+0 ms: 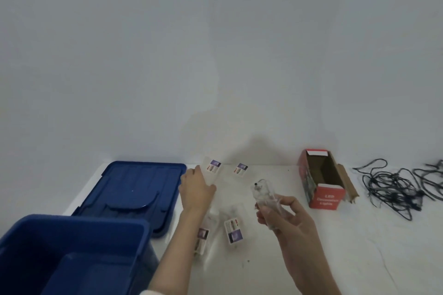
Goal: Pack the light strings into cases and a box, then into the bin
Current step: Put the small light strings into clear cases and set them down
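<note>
Blurred case (263, 195) pinched in right hand (285, 218); left hand (195, 190) fingers hidden, grip unclear

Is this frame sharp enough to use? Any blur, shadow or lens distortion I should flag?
Head view: soft overall; the left hand and right hand are slightly motion-blurred; the clear case in the right hand nearly vanishes against the white table; small print on the red box is unreadable; a soft shadow lies on the wall behind.

Two bare hands, L hand (195, 189) and R hand (285, 220), w/ bare forearms. Pale whitish sleeve (147, 292) edge shows on L arm, at near edge of view. R forearm bare throughout.
</note>
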`<move>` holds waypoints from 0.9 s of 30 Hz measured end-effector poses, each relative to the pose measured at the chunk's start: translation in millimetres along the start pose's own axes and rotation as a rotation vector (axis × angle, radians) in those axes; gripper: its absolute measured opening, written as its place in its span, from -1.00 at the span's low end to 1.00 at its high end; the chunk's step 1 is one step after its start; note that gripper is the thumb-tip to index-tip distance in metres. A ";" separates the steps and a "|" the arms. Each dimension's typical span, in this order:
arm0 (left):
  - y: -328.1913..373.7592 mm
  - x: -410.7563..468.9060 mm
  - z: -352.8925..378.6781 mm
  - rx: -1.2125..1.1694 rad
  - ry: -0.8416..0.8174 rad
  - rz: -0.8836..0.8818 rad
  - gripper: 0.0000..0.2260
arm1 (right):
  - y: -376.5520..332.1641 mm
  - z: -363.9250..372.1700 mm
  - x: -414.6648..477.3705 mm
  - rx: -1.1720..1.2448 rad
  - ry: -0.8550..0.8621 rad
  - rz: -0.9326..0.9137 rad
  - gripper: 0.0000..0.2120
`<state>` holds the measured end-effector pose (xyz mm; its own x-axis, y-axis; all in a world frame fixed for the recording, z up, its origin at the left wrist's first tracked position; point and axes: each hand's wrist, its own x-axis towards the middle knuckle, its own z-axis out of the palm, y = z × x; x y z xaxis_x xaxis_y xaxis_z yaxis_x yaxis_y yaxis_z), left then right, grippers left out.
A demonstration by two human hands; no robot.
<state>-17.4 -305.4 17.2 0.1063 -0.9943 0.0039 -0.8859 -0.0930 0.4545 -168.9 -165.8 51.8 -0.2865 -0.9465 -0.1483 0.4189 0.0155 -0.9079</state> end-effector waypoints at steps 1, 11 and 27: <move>2.3 -7.3 -5.7 -0.042 0.044 0.029 -0.50 | -2.8 0.7 -1.8 -0.015 0.003 -0.010 -0.22; 62.1 -130.1 -46.5 -0.274 -0.210 0.607 -0.42 | -70.1 -56.3 -27.7 -0.345 -0.051 -0.342 -0.80; 160.8 -317.8 74.3 -1.747 -0.284 -0.617 -0.43 | -67.0 -196.6 -118.8 -0.037 0.239 -0.123 -0.84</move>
<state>-227.2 -8.2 22.8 -0.0417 -0.8406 -0.5400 0.6640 -0.4272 0.6137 -332.4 8.9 53.2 -0.5306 -0.8390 -0.1205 0.3382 -0.0792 -0.9377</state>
